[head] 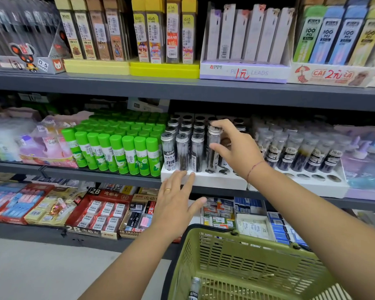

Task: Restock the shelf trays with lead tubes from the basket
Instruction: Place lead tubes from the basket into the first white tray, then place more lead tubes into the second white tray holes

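right hand [236,148] on lead tube [210,161]

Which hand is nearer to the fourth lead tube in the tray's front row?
Right. The right hand grips that lead tube at its top; the left hand rests on the tray, lower left.

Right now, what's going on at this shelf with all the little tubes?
A person is restocking a shop shelf. Their right hand pinches a clear lead tube, its lower end at a front-row hole of the white tray, beside three tubes already standing there. The left hand rests straight fingers on the tray's front edge. Several front holes are empty. A green basket is below, with one more tube visible in it.
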The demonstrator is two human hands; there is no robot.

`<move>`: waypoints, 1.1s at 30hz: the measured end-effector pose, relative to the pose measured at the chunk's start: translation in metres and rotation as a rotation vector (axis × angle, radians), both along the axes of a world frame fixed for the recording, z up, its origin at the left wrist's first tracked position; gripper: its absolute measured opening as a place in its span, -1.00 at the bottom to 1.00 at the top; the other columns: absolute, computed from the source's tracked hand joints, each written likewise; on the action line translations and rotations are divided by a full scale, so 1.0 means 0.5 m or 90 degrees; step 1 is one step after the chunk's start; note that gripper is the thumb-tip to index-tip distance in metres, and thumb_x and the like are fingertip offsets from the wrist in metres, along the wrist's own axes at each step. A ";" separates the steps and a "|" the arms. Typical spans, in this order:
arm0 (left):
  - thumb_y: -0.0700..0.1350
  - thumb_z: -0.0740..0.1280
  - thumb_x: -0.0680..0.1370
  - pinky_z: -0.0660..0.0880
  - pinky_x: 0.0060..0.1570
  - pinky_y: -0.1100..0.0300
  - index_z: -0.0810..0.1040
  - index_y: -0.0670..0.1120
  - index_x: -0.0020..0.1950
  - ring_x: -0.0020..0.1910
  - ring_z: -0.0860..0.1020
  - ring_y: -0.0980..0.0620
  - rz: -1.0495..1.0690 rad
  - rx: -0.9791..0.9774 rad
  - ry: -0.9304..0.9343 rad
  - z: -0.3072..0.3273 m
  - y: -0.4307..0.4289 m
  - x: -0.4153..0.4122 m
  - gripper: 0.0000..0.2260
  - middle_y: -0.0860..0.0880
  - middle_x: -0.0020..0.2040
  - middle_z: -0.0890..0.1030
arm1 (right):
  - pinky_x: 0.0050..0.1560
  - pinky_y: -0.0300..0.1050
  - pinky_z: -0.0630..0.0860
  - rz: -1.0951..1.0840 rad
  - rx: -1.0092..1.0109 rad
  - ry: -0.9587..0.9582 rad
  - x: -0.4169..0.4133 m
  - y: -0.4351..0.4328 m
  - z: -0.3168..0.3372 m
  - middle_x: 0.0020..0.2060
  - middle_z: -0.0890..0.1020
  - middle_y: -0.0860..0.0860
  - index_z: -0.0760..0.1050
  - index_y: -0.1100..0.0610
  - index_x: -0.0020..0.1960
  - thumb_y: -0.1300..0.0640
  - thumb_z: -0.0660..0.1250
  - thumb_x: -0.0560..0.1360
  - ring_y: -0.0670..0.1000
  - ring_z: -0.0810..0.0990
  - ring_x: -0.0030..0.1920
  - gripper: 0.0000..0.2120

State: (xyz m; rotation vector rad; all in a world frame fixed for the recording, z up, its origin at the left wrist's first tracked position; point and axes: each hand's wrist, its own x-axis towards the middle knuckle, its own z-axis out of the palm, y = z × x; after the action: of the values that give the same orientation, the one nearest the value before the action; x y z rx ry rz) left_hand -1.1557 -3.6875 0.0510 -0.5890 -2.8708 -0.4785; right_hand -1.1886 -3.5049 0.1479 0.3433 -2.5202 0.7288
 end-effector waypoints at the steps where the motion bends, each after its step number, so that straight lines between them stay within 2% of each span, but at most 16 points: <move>1: 0.32 -0.03 0.56 -0.18 0.47 0.10 -0.01 0.03 0.58 0.54 -0.13 0.03 0.000 -0.003 -0.003 0.000 0.000 0.000 -0.34 0.00 0.56 0.00 | -0.04 0.01 0.55 0.002 -0.005 0.002 0.000 -0.002 0.000 -0.08 0.64 0.08 0.31 -0.09 0.31 0.04 0.32 0.51 0.10 0.60 -0.14 -0.60; 3: 0.30 -0.03 0.57 -0.20 0.47 0.11 -0.03 0.03 0.58 0.53 -0.15 0.04 -0.002 -0.008 -0.005 0.002 0.000 0.001 -0.35 0.01 0.56 -0.02 | -0.02 -0.01 0.55 -0.005 -0.035 -0.003 0.000 -0.003 0.000 -0.06 0.63 0.00 0.35 -0.09 0.30 0.04 0.35 0.50 0.08 0.60 -0.12 -0.60; 6: 0.28 -0.02 0.59 -0.19 0.47 0.10 -0.04 0.03 0.58 0.54 -0.16 0.04 -0.006 -0.006 -0.010 0.000 -0.001 -0.001 -0.37 0.01 0.57 -0.03 | -0.12 -0.06 0.56 -0.015 -0.121 -0.024 -0.004 0.003 -0.001 -0.17 0.56 -0.12 0.38 -0.11 0.27 0.04 0.37 0.48 -0.04 0.58 -0.19 -0.61; 9: 0.27 -0.01 0.59 -0.18 0.47 0.11 -0.03 0.03 0.58 0.54 -0.16 0.05 -0.007 -0.002 -0.011 0.000 -0.001 -0.001 -0.37 0.00 0.57 -0.02 | -0.18 -0.16 0.50 -0.018 -0.119 -0.017 -0.005 0.008 -0.004 -0.20 0.49 -0.22 0.39 -0.08 0.28 0.05 0.37 0.48 -0.14 0.53 -0.23 -0.61; 13: 0.26 0.00 0.59 -0.17 0.47 0.10 -0.02 0.02 0.58 0.54 -0.16 0.04 -0.008 0.004 -0.011 0.000 0.000 -0.001 -0.37 -0.01 0.57 -0.02 | -0.03 -0.04 0.55 -0.018 -0.060 -0.013 -0.007 -0.001 0.000 -0.12 0.60 -0.06 0.39 -0.09 0.29 0.02 0.38 0.47 0.04 0.59 -0.18 -0.59; 16: 0.29 -0.02 0.58 -0.17 0.47 0.11 -0.03 0.03 0.58 0.54 -0.17 0.05 -0.005 -0.003 -0.017 -0.004 0.001 -0.003 -0.36 0.01 0.57 -0.03 | -0.02 0.00 0.56 -0.010 -0.121 -0.031 -0.012 -0.003 0.005 -0.17 0.58 -0.06 0.42 -0.14 0.24 0.05 0.40 0.46 0.07 0.60 -0.18 -0.61; 19: 0.44 -0.18 0.47 -0.16 0.47 0.11 -0.05 0.04 0.58 0.52 -0.17 0.07 -0.005 -0.010 -0.015 -0.011 0.000 -0.006 -0.22 0.02 0.57 -0.04 | -0.07 -0.03 0.58 -0.016 -0.150 -0.043 -0.012 0.002 -0.001 -0.19 0.57 -0.06 0.42 -0.11 0.24 0.06 0.39 0.47 0.05 0.60 -0.20 -0.62; 22: 0.41 -0.31 0.38 -0.15 0.47 0.10 -0.05 0.04 0.58 0.52 -0.17 0.08 -0.004 -0.004 -0.007 -0.014 -0.001 -0.007 -0.16 0.02 0.56 -0.03 | -0.07 -0.04 0.56 -0.036 -0.077 -0.032 -0.009 0.004 -0.016 -0.17 0.62 0.09 0.40 -0.05 0.27 0.03 0.38 0.48 0.09 0.60 -0.21 -0.62; 25: 0.41 -0.30 0.39 -0.16 0.47 0.11 -0.05 0.05 0.58 0.52 -0.18 0.08 -0.005 -0.010 -0.012 -0.012 -0.002 -0.006 -0.17 0.02 0.57 -0.04 | -0.01 -0.05 0.54 -0.028 -0.057 -0.022 -0.008 0.003 -0.026 -0.16 0.58 -0.01 0.39 -0.04 0.31 0.03 0.37 0.49 0.05 0.57 -0.17 -0.59; 28: 0.41 -0.13 0.50 -0.16 0.47 0.11 -0.04 0.04 0.58 0.53 -0.17 0.07 -0.006 -0.016 -0.022 -0.009 -0.001 -0.006 -0.26 0.01 0.57 -0.03 | 0.01 -0.06 0.52 0.000 -0.023 -0.047 -0.008 0.000 -0.037 -0.18 0.53 -0.06 0.39 -0.05 0.34 0.06 0.35 0.50 0.01 0.54 -0.18 -0.58; 33: 0.41 -0.29 0.39 -0.16 0.47 0.11 -0.02 0.04 0.58 0.53 -0.14 0.06 -0.009 -0.009 -0.014 -0.010 -0.002 -0.006 -0.17 0.00 0.57 -0.02 | 0.00 -0.05 0.54 0.002 -0.052 -0.075 -0.003 0.003 -0.049 -0.18 0.52 -0.07 0.34 -0.10 0.37 0.05 0.32 0.53 0.01 0.54 -0.17 -0.57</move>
State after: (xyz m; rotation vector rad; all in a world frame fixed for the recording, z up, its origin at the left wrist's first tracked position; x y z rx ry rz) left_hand -1.1586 -3.6884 0.0461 -0.6093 -2.8956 -0.4706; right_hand -1.1899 -3.5035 0.1233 0.2836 -2.5903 0.8734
